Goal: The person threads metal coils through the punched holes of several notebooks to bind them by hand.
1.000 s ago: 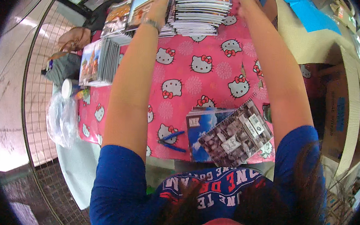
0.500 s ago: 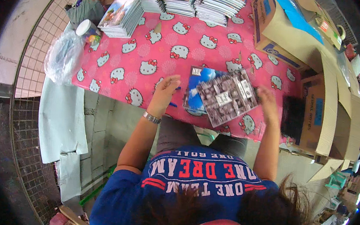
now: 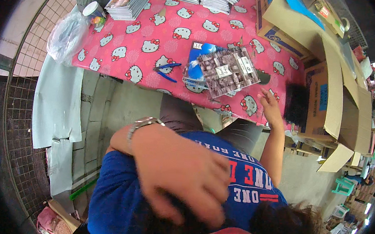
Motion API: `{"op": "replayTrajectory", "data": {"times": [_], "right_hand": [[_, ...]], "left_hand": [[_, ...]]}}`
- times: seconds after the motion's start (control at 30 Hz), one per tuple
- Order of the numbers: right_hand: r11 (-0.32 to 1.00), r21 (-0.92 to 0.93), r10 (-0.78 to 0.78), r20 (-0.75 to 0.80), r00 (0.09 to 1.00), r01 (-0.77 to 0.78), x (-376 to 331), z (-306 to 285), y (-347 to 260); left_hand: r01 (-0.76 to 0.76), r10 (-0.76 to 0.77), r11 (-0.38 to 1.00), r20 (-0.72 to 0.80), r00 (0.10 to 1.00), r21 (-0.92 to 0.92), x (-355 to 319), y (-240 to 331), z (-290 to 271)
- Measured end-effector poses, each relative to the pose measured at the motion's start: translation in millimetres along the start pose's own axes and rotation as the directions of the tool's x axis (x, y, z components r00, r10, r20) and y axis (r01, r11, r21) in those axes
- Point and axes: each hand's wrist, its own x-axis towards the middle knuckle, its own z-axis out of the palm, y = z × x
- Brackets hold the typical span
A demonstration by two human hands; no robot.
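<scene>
— Where do the hands sit against the pile on the counter point(image 3: 126, 50)?

— The right hand point(image 3: 271, 109) is at the counter's near edge, toward its right end, fingers loosely spread and holding nothing. The left hand point(image 3: 178, 175) is well away from the counter, raised to the person's own dark hair, fingers spread over it, a metal wristwatch point(image 3: 142, 124) on the wrist; it is blurred, and it grips no object that I can see.

— And the thing closest to them?

— A stack of flat packets: a grey-patterned packet point(image 3: 227, 71) lying on top of a blue booklet point(image 3: 197, 65), on the pink cat-print cloth, near the middle of the near edge. It lies up and to the left of the right hand, near but not touching.

— Which way does it run?

— The top packet's long axis is tilted, from the near-left toward the far-right end of the counter. Its near-right corner points toward the right hand.

— Anything beside it?

— Blue-handled pliers point(image 3: 167, 69) just left of the booklet. Stacks of booklets point(image 3: 130, 0) line the far edge, well apart from both hands.
</scene>
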Motion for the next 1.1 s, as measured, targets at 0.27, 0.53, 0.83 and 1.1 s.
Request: {"op": "replayTrajectory", "data": {"times": [0.27,0.53,0.83,1.1], "right_hand": [[0.996,-0.078,-0.044,-0.064,0.997,0.039,-20.2,-41.4,1.3],[0.992,0.123,0.002,0.024,1.0,-0.005,-10.5,-23.4,12.3],[0.989,0.146,0.018,-0.044,0.999,-0.012,77.1,2.3,-7.5],[0.905,0.345,-0.282,0.046,0.958,0.25,61.2,10.4,-86.2]], "left_hand": [[0.137,-0.135,0.991,-0.22,0.966,-0.005,-9.6,-30.1,-0.8],[0.869,-0.357,0.48,-0.877,0.322,0.123,-81.8,-100.2,-3.5],[0.892,-0.368,0.319,-0.909,-0.195,-0.32,-156.4,-139.0,-26.6],[0.975,-0.073,0.176,-0.986,0.15,0.135,-158.4,-157.4,-54.7]]}}
